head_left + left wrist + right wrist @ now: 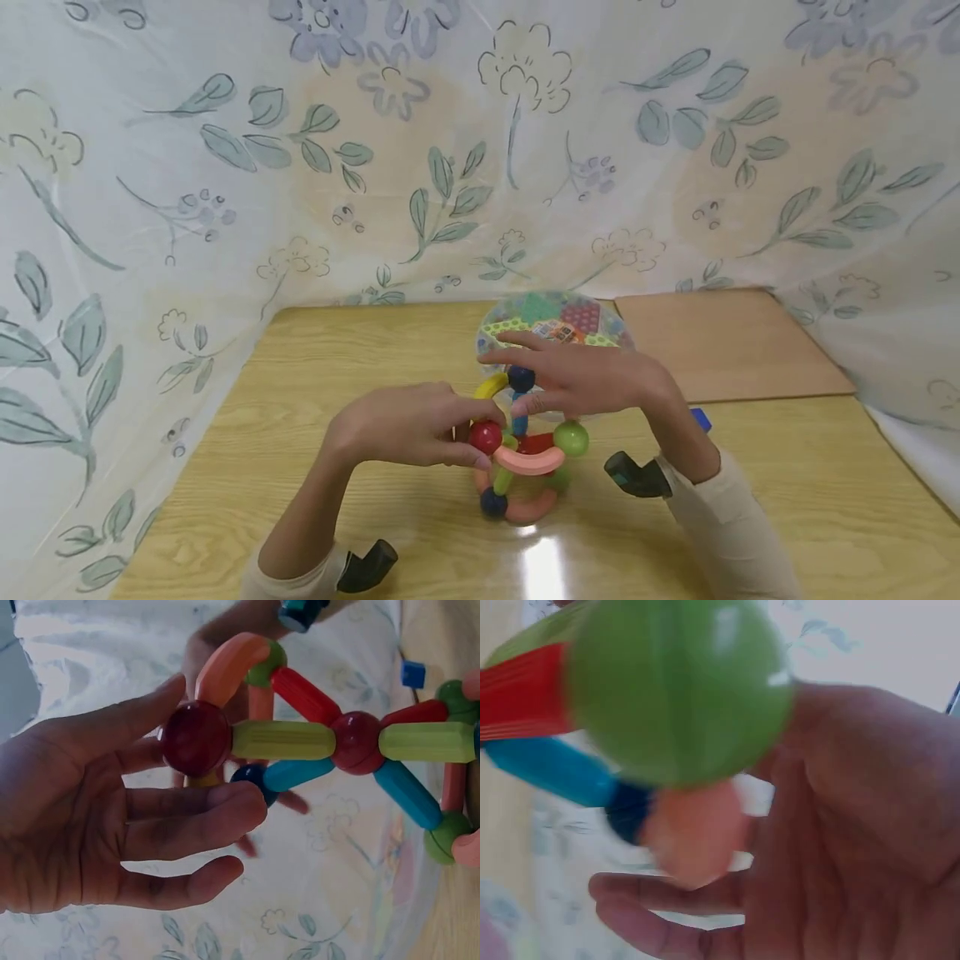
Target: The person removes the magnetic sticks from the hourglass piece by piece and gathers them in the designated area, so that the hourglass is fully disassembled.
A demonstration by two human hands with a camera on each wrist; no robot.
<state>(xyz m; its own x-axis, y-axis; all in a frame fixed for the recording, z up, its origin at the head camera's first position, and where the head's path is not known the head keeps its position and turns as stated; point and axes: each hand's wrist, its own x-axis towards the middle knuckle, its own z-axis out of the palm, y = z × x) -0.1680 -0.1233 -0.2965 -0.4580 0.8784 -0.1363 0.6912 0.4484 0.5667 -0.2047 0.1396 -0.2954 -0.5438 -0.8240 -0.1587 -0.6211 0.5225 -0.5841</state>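
Note:
A toy structure of coloured balls and rods [529, 462] stands upright on the wooden table, with curved pieces at top and bottom and straight rods meeting at a central dark red ball [355, 742]. My left hand [420, 423] pinches the upper dark red ball [196, 738] between thumb and fingers; its other fingers extend below the ball. My right hand [581, 377] reaches over the far right side, fingers mostly straight, near the dark blue ball [521, 378] and green ball [679, 690]. Its thumb is partly hidden in the right wrist view.
Behind the structure lies a clear round container or bag [555, 310] with colourful print. A brown board [727, 346] is at the back right, with a small blue block [701, 419] at its front edge. Floral cloth [420, 167] hangs behind the table.

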